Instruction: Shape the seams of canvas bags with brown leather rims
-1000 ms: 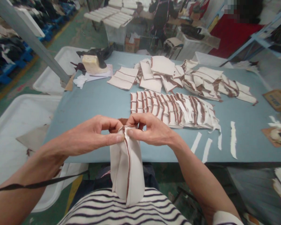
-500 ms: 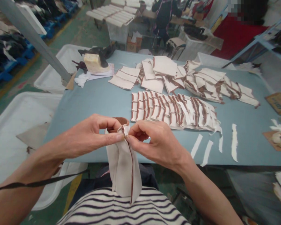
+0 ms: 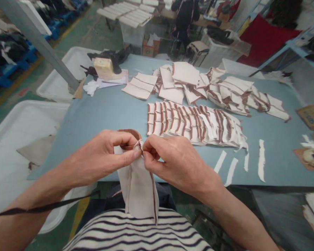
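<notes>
Cut-and-sew factory floor. Evidence: long blue-grey worktable [image 3: 107, 111]; overlapped row of identical cream fabric pieces with brown edging [image 3: 193, 122]; large white plastic trays [image 3: 13, 129]; green painted floor with yellow lane line [image 3: 94, 31]; blue pallets loaded with dark goods [image 3: 22, 64]; person at far bench [image 3: 184, 14].

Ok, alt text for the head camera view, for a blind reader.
A person's left hand and right hand pinch the top of a cream fabric piece with brown trim at the near edge of a blue table. Beyond lie a fanned row and loose piles of similar pieces.
</notes>
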### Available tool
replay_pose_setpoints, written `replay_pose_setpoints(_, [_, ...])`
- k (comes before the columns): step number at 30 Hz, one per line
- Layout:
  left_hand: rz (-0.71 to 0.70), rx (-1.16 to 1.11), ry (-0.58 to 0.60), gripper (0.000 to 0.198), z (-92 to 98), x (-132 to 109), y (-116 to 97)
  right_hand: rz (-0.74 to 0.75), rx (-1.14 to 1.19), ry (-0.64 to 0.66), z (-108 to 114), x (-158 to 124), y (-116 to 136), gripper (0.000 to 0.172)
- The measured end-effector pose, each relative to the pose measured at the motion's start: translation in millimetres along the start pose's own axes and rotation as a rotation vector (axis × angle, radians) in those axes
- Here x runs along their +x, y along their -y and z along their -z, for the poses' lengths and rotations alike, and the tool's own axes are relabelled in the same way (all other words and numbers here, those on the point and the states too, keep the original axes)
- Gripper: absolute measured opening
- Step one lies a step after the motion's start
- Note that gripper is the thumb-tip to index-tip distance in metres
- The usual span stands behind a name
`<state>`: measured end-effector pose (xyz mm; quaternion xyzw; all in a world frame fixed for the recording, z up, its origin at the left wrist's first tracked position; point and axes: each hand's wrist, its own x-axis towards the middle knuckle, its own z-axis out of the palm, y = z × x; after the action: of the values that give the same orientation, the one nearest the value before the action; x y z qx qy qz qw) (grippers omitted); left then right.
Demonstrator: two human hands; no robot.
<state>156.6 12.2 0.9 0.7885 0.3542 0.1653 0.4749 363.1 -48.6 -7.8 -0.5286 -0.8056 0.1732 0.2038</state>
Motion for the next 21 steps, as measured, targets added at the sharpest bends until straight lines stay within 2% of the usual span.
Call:
replay_pose_setpoints(5, [0.083, -0.022, -0.029, 0.028, -4.7, 2.0, 4.2, -0.09, 0.336, -0.016, -12.4, 5.4, -11.2, 0.01])
replay_pose_setpoints(9, [0.114, -0.084, -0.006, 0.024, -4.5, 5.4, 16.2, -0.207, 0.739, 0.116, -21.8, 9.6, -19.9, 0.013])
replay_pose_setpoints(12, [0.122, -0.137, 0.049, 0.028, -2.6, 7.1, 24.2, -0.26, 0.947, 0.19, -27.9, 10.6, -23.3, 0.016])
replay_pose_setpoints(15, [0.122, -0.155, 0.072, 0.027, -1.6, 7.6, 27.4, -0.235, 0.966, 0.184, -27.8, 9.3, -24.1, 0.016])
replay_pose_setpoints(21, [0.056, -0.112, 0.014, 0.031, -1.5, 7.5, 20.2, -0.116, 0.661, 0.005, -8.5, 3.3, -19.9, 0.007])
